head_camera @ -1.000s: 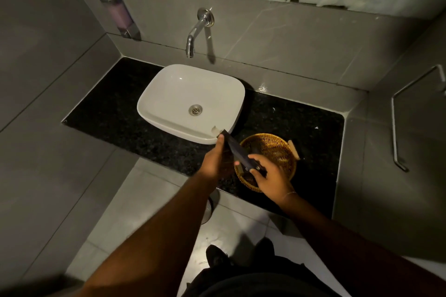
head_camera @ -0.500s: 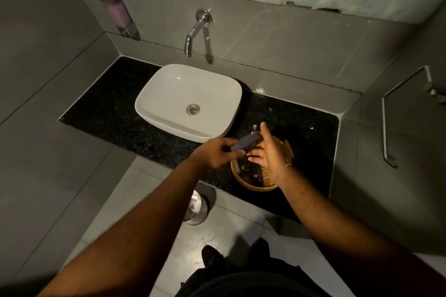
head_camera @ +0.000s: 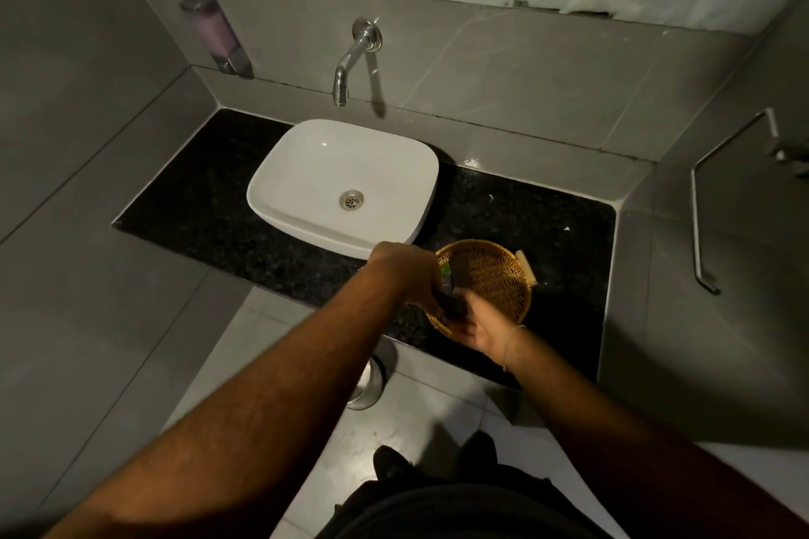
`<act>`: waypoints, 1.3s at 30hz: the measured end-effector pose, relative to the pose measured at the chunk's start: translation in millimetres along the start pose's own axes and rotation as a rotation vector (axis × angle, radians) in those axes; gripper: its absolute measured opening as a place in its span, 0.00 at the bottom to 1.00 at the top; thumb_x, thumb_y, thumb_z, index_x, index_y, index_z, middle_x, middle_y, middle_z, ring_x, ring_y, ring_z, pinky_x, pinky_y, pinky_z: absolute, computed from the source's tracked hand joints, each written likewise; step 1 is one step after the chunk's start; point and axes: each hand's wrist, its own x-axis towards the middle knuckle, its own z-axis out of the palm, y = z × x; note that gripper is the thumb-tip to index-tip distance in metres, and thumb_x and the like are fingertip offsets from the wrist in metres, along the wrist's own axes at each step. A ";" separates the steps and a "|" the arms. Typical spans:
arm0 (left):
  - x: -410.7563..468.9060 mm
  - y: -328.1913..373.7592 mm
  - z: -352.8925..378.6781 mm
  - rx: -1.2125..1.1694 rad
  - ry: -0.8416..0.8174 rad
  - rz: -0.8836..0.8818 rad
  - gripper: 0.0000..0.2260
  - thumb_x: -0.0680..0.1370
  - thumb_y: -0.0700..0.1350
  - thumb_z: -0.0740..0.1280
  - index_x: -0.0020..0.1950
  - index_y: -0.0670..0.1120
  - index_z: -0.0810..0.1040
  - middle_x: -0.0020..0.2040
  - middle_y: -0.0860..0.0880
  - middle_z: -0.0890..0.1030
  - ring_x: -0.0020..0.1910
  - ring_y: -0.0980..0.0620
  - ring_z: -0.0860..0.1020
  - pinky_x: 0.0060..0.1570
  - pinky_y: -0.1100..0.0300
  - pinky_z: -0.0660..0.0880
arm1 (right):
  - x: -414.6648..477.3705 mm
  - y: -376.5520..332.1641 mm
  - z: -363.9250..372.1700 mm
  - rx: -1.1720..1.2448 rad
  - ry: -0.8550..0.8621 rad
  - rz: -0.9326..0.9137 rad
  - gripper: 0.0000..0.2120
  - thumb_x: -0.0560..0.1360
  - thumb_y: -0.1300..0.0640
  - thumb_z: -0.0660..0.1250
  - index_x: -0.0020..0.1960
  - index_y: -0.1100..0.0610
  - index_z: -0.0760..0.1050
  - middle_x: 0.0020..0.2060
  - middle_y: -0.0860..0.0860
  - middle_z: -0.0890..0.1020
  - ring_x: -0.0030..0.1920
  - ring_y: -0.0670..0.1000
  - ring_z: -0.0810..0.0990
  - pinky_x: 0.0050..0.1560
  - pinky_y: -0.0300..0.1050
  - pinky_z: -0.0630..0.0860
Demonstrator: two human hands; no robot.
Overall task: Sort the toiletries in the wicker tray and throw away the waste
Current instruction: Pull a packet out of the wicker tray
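Round wicker tray (head_camera: 497, 280) on black counter, dark toiletry packets (head_camera: 451, 276) at its left edge.

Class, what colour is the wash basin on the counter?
White: the wash basin shows best in the head view, against the black counter.

The round tan wicker tray (head_camera: 494, 276) is woven and rough. The white rectangular ceramic basin (head_camera: 341, 184) shines glossy; the curved chrome tap (head_camera: 350, 61) is polished metal; the black speckled stone counter (head_camera: 210, 197) gleams smoothly.

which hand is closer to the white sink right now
Left. The left hand sits just below the white sink's front rim, at the wicker tray's left edge. The right hand is farther back, at the tray's near edge.
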 end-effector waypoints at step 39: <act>-31.5 41.3 -15.5 0.398 -0.069 -0.224 0.15 0.82 0.57 0.66 0.65 0.51 0.78 0.56 0.48 0.82 0.64 0.43 0.79 0.75 0.38 0.63 | -2.3 16.3 20.0 -0.356 -0.406 0.161 0.18 0.82 0.42 0.59 0.44 0.52 0.79 0.34 0.48 0.81 0.29 0.45 0.72 0.31 0.39 0.65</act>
